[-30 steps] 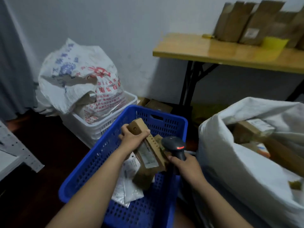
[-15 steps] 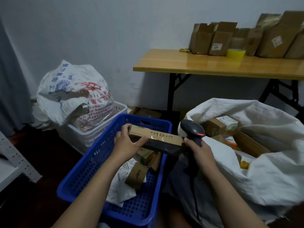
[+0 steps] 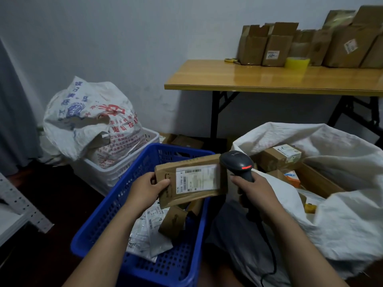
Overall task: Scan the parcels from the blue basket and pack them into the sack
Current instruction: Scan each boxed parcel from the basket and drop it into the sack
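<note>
My left hand [image 3: 146, 189] grips a flat brown cardboard parcel [image 3: 191, 180] by its left end, label face turned up toward me, above the blue basket [image 3: 116, 216]. My right hand [image 3: 253, 190] grips the handle of a black barcode scanner [image 3: 238, 164], whose red-lit head sits at the parcel's right edge. Inside the basket lie a small brown box [image 3: 173, 221] and white plastic mailers [image 3: 145, 235]. The open white sack [image 3: 342, 214] stands to the right, holding several boxes [image 3: 279, 157].
A white crate [image 3: 116, 175] with a stuffed printed bag [image 3: 89, 119] stands behind the basket on the left. A wooden folding table [image 3: 269, 78] carries cardboard boxes and a yellow tape roll [image 3: 297, 63]. A grey metal shelf edge [image 3: 20, 204] juts in at left.
My left hand has turned the parcel so its label faces up instead of its narrow edge. The scanner has stayed at the parcel's right end. The view has shifted slightly.
</note>
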